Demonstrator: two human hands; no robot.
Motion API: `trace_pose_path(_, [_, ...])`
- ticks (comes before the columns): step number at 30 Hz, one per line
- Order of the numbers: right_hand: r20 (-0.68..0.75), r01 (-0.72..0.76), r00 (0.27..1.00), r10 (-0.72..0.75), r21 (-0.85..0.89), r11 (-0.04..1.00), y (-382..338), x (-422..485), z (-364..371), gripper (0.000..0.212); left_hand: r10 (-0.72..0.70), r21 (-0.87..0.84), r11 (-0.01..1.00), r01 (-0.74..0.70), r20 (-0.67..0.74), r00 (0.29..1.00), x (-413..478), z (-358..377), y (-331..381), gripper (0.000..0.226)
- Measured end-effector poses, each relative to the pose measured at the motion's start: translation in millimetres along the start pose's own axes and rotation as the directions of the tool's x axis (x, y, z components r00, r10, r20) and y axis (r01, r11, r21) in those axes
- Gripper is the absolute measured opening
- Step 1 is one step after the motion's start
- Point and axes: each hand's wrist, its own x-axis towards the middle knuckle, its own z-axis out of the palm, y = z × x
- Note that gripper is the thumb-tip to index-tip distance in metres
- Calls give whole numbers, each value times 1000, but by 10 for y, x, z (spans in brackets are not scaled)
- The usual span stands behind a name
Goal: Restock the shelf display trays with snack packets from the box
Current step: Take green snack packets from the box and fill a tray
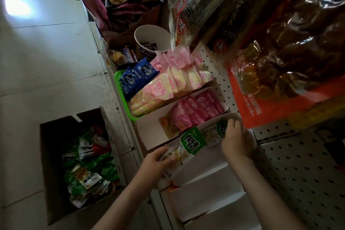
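**Two hands, one glossy packet**

A crinkly green-and-white snack packet [188, 147], bold white characters printed on its green panel, is gripped at the near end by the left hand [158, 160] over a white cardboard tray [205, 157]. The right hand [237, 140] is curled at the far end, but packet or tray rim can't be told. More packets are piled in the brown cardboard box [54, 183].

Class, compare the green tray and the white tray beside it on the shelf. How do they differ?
The green tray is bright green; the white tray is plain white. The green tray holds blue packets and pale pink-yellow packets; the white tray holds deep pink packets. Both stand side by side, stocked.
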Motion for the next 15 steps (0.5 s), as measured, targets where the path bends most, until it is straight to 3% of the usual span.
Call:
trace_pose_path(3, [-178,227,964,-199,153,962,59,-161,-127,30,24,31,999,-24,-13,1000,-2,17,-6,15])
trace_pose_path(4, [-168,270,958,-232,263,926,52,-230,-206,31,37,58,998,-37,-7,999,-1,23,-8,15])
trace_pose_path(6, [56,212,950,-306,602,769,18,-386,-411,37,61,125,990,-63,21,998,19,44,-13,17])
trace_pose_path(8, [314,28,856,-411,766,642,0,-498,-556,46,87,224,970,-94,42,995,40,65,-11,17])
trace_pose_path(10, [384,50,808,-446,710,703,42,-514,-567,51,102,321,940,-115,59,993,76,76,-14,16])
trace_pose_path(13, [433,52,820,-375,595,802,71,-464,-541,31,83,404,906,-128,128,988,95,137,25,14])
trace_pose_path(15, [439,48,835,-332,542,839,88,-405,-501,22,131,449,881,-148,69,989,131,213,55,24])
